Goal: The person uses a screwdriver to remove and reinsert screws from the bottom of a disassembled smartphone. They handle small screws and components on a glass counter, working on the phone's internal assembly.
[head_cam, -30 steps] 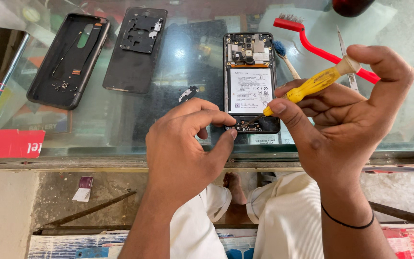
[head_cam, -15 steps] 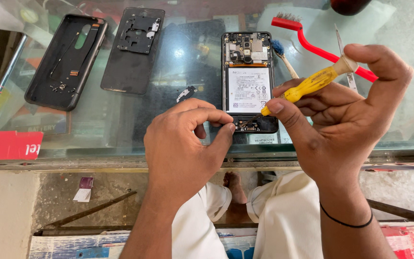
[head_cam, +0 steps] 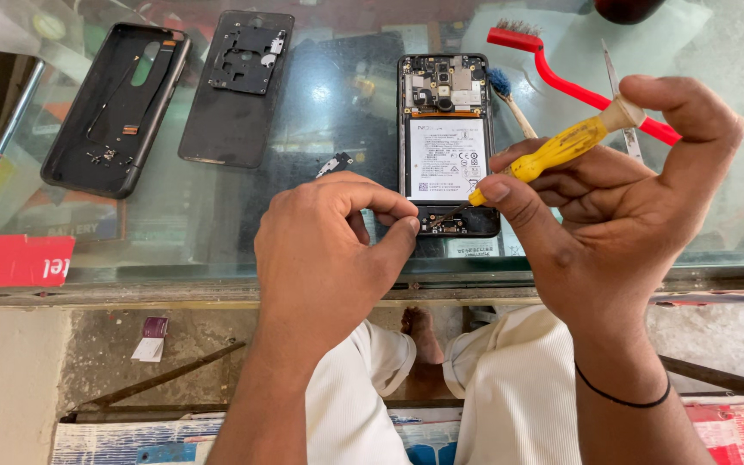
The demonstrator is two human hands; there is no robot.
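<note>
An opened phone [head_cam: 446,129] lies back-up on the glass counter [head_cam: 337,103], its white battery and circuit boards exposed. My right hand [head_cam: 613,198] grips a yellow-handled screwdriver [head_cam: 561,148], whose tip rests on the phone's lower board. My left hand [head_cam: 329,250] pinches the phone's bottom left corner with thumb and forefinger.
A black back cover [head_cam: 118,108] and a black inner frame [head_cam: 238,86] lie at the left. A red-handled brush [head_cam: 579,73], tweezers [head_cam: 617,95] and a small blue-tipped brush [head_cam: 510,99] sit right of the phone. A small black part [head_cam: 333,164] lies on the glass.
Both hands stay on the phone and screwdriver; the view has shifted slightly. No part has visibly come off.
</note>
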